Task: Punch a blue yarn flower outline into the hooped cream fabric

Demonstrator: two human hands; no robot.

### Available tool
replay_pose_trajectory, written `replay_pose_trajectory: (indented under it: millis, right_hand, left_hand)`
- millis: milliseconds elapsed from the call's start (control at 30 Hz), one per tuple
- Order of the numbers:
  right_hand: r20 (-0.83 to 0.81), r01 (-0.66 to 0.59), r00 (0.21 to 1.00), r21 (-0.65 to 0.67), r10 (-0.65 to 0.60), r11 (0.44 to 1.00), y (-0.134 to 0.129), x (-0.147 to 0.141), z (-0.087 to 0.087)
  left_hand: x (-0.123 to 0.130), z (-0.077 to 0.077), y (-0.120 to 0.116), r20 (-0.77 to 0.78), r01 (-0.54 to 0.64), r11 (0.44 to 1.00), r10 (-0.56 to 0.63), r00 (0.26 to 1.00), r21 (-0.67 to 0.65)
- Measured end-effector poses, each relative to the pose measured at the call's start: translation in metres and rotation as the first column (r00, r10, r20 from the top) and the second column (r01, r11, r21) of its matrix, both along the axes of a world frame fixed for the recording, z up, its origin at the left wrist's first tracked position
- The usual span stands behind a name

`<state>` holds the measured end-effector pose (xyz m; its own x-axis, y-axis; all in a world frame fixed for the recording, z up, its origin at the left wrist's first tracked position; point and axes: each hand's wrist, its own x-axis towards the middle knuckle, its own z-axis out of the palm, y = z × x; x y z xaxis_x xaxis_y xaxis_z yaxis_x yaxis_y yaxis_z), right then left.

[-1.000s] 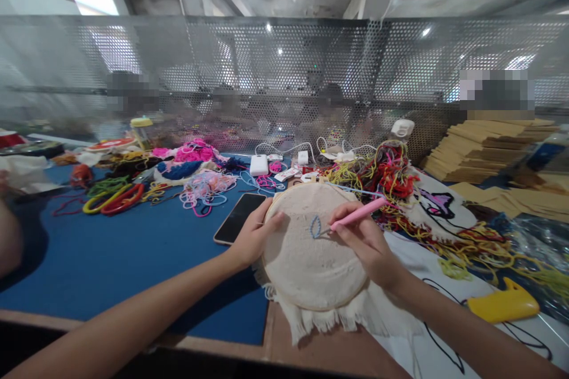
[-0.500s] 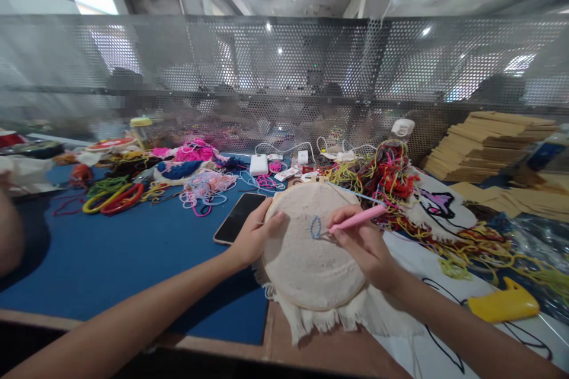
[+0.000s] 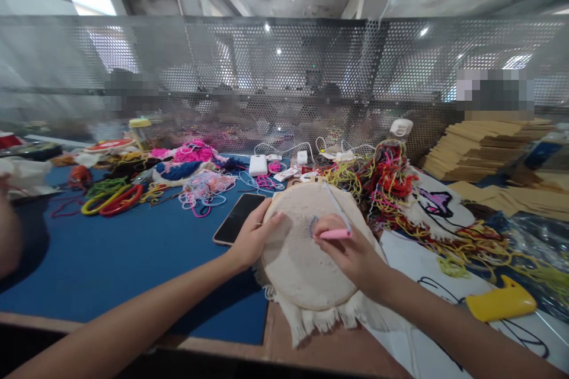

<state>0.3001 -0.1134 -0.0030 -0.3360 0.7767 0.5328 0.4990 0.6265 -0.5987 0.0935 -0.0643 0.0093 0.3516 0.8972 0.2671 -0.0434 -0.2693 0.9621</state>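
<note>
Holding a hoop of pale cloth (image 3: 302,275) front and centre, just right of a dark phone (image 3: 237,217), with the left hand (image 3: 252,237) pinching its left rim, thumb on top; can't tell about the fingers underneath. Pinching a pink pen-like tool (image 3: 336,234) in the right hand (image 3: 349,251) near the middle of the cloth; can't make out the tip behind the fingers. Looks pretty early on tbh: only a little loop of blue stitching (image 3: 312,227) done, partly covered now, with plain cloth left all around it. Compared with half a second ago, moved left with the right hand, onto the loop instead of beside it. Also got the light-blue strand (image 3: 338,205) running steeper toward the far rim. Pretty much unchanged on the left-hand grip
</note>
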Motion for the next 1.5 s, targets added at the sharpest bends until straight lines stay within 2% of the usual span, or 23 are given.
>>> replay_pose_trajectory:
  millis: [133, 267, 567, 833, 1033, 1233, 1333, 1500]
  right_hand:
    - [-0.155, 0.063, 0.985, -0.106, -0.079, 0.992, -0.002, 0.003, 0.001]
    - [-0.295, 0.024, 0.953, -0.164, -0.072, 0.986, -0.004, 0.005, 0.003]
    - [-0.379, -0.018, 0.924, -0.192, -0.058, 0.981, -0.004, 0.006, 0.005]
    - [-0.365, -0.007, 0.93, -0.135, -0.043, 0.991, -0.004, 0.006, 0.001]
    - [-0.124, 0.07, 0.99, 0.047, -0.064, 0.996, -0.004, 0.002, 0.0]
    - [0.022, 0.087, 0.996, 0.061, -0.089, 0.994, -0.002, -0.002, -0.006]
    - [-0.037, 0.102, 0.994, 0.015, -0.101, 0.995, -0.001, -0.001, -0.007]
    - [-0.285, 0.104, 0.947, -0.167, -0.149, 0.98, -0.001, 0.002, -0.004]
  left_hand:
    - [0.0, -0.001, 0.002, -0.001, 0.005, 0.999, -0.005, 1.0, -0.032]
    - [0.0, -0.003, 0.004, -0.015, 0.002, 0.999, -0.003, 1.0, -0.051]
    - [-0.001, -0.005, 0.004, -0.012, -0.008, 0.998, 0.007, 1.0, -0.063]
    - [-0.001, -0.008, 0.004, 0.022, 0.011, 0.995, -0.009, 1.0, -0.097]
    - [0.0, -0.003, 0.001, 0.017, 0.004, 0.999, -0.003, 1.0, -0.046]
    - [0.001, 0.001, 0.0, -0.019, -0.03, 0.999, 0.029, 0.999, -0.026]
    - [0.001, -0.002, 0.002, -0.012, -0.021, 0.999, 0.021, 1.0, -0.045]
    - [0.001, -0.006, 0.005, 0.017, -0.005, 0.996, 0.006, 1.0, -0.092]
